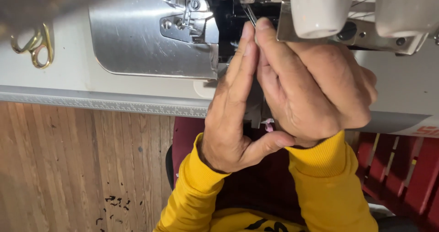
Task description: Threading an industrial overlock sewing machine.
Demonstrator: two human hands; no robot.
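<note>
My two hands meet in front of the dark needle area of a sewing machine. A thin metal tool like tweezers sticks up from between the fingertips towards the machine. My right hand is curled, with its forefinger tip against the tool. My left hand lies flat beside it, fingers straight and together, its thumb resting under the right palm. Both wrists wear yellow sleeves. A grey part and a bit of pink show between the palms. How the tool is gripped is hidden.
The machine's shiny metal plate lies left of my hands on a white table with a ruler strip along its edge. Gold scissors rest far left. Two white rounded parts hang above. Below are wooden floor and red slats.
</note>
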